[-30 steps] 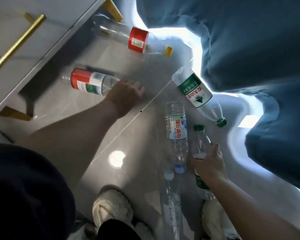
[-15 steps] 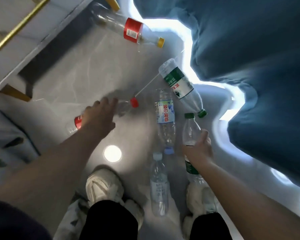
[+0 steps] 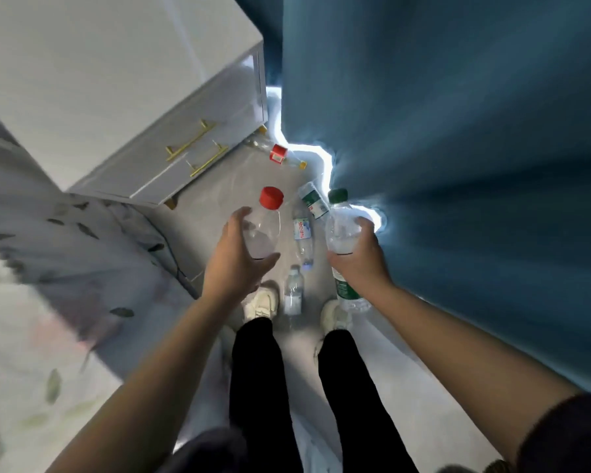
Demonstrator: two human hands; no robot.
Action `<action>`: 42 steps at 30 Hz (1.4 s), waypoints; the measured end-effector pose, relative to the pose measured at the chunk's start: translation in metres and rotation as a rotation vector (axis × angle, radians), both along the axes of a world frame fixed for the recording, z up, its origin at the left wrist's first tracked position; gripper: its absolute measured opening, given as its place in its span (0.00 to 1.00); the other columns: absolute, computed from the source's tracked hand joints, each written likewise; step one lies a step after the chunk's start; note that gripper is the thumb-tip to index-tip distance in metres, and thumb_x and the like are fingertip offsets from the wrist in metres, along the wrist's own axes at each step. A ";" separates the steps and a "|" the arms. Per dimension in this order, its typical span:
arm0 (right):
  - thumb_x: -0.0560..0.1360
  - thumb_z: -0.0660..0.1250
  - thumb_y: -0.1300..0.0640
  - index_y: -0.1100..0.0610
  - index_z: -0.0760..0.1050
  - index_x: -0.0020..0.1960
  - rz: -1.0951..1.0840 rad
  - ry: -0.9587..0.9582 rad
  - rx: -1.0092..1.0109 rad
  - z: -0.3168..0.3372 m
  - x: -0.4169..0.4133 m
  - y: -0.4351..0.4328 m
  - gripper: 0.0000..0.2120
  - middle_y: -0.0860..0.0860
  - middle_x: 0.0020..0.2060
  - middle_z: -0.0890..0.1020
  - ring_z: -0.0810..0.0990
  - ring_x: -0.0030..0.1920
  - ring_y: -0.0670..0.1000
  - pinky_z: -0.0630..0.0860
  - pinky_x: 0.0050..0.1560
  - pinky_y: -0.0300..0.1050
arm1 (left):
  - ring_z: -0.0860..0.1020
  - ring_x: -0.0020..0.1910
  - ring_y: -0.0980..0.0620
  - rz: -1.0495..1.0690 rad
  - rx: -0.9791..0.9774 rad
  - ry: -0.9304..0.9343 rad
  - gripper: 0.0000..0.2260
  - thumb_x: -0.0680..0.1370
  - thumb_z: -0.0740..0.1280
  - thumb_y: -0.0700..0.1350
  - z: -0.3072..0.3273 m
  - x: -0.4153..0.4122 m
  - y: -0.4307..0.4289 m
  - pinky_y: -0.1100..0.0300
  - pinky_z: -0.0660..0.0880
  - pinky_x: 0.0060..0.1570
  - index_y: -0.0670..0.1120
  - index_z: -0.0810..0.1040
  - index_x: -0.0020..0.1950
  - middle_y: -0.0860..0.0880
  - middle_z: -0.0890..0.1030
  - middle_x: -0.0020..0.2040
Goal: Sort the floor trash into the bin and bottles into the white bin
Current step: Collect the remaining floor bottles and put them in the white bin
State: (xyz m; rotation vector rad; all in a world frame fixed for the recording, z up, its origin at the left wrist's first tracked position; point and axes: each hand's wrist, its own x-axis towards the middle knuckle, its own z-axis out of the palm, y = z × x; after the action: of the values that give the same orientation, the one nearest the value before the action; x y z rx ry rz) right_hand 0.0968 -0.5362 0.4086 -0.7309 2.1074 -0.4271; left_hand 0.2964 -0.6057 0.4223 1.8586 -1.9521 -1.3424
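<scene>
My left hand (image 3: 234, 259) grips a clear bottle with a red cap (image 3: 265, 221), held upright above the floor. My right hand (image 3: 359, 259) grips a clear bottle with a green cap (image 3: 338, 216) and a green label below my fist. On the grey floor lie several more bottles: a blue-labelled one (image 3: 302, 233), a green-labelled one (image 3: 313, 201), a small one (image 3: 293, 291) between my shoes, and a red-labelled one with a yellow cap (image 3: 280, 154) by the cabinet. No bin is in view.
A white cabinet (image 3: 123, 83) with gold handles stands at the upper left. A blue curtain (image 3: 458, 148) hangs along the right. Pale patterned bedding (image 3: 48, 268) fills the left side. My shoes (image 3: 261, 303) stand on the narrow floor strip.
I have stood up and both hands have lifted their bottles off the floor. The left hand now holds the red-capped bottle it was closing on before.
</scene>
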 end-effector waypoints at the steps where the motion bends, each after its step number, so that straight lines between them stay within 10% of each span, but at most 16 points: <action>1: 0.66 0.74 0.54 0.52 0.62 0.68 0.017 -0.001 -0.039 0.034 0.002 0.001 0.35 0.47 0.58 0.72 0.71 0.53 0.48 0.68 0.50 0.42 | 0.75 0.58 0.49 0.020 -0.011 0.028 0.39 0.66 0.79 0.47 0.032 0.003 0.001 0.59 0.69 0.51 0.51 0.61 0.70 0.50 0.76 0.60; 14: 0.66 0.77 0.56 0.50 0.63 0.69 -0.351 0.121 -0.465 0.296 0.015 0.106 0.37 0.45 0.59 0.72 0.74 0.56 0.48 0.72 0.55 0.44 | 0.71 0.52 0.57 -0.321 -0.201 0.224 0.38 0.66 0.79 0.48 0.271 -0.012 0.054 0.60 0.68 0.51 0.52 0.62 0.69 0.58 0.72 0.55; 23: 0.65 0.76 0.52 0.37 0.61 0.65 -0.536 0.173 -0.625 0.347 -0.021 0.251 0.36 0.40 0.57 0.73 0.76 0.53 0.45 0.76 0.52 0.45 | 0.76 0.53 0.52 -0.506 -0.208 0.371 0.34 0.64 0.79 0.49 0.321 -0.088 0.156 0.49 0.76 0.55 0.61 0.64 0.63 0.58 0.75 0.55; 33: 0.66 0.76 0.54 0.27 0.56 0.56 -0.732 0.278 -0.646 0.377 -0.049 0.476 0.36 0.36 0.53 0.73 0.75 0.52 0.40 0.73 0.49 0.40 | 0.77 0.52 0.55 -0.546 -0.182 0.547 0.36 0.66 0.78 0.46 0.351 -0.153 0.350 0.60 0.71 0.50 0.60 0.63 0.67 0.57 0.77 0.57; 42: 0.67 0.76 0.53 0.35 0.57 0.60 -0.996 0.429 -0.621 0.382 -0.050 0.609 0.34 0.33 0.51 0.70 0.74 0.52 0.40 0.71 0.50 0.37 | 0.76 0.55 0.54 -0.828 -0.119 0.589 0.36 0.65 0.79 0.46 0.362 -0.218 0.464 0.52 0.75 0.57 0.60 0.63 0.66 0.56 0.76 0.59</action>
State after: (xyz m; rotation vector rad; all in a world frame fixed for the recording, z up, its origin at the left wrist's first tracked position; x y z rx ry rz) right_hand 0.0467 0.0732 0.7907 -0.0032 2.6664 -1.6277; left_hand 0.0787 -0.1413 0.7845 0.4492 -2.4129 -1.6294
